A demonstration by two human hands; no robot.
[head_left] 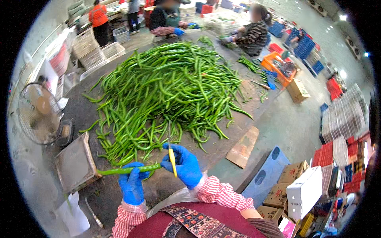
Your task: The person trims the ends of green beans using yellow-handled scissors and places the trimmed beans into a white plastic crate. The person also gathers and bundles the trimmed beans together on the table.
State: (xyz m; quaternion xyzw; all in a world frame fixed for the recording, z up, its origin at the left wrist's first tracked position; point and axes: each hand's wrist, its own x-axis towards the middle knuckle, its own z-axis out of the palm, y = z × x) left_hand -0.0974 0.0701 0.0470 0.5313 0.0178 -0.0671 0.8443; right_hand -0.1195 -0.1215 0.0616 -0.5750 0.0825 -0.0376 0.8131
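My left hand (132, 186), in a blue glove, grips a long green chili pepper (120, 170) held roughly level above the near edge of the table (81, 104). The pepper's right end meets the fingers of my right hand (187, 168), also gloved in blue. That hand holds a yellow-handled knife (172, 160), its thin blade pointing away from me. Another pepper shows partly beneath the held one; whether my left hand holds it too is unclear. Beyond both hands spreads a large heap of green chili peppers (166, 80).
A knife (96, 218) and white paper (74, 215) lie at near left, by a grey flat-topped platform (74, 162). A fan (40, 113) stands left. A board (243, 147) sits at the table's right edge, an orange crate (279, 68) beyond. Two people (251, 37) sit at the far side.
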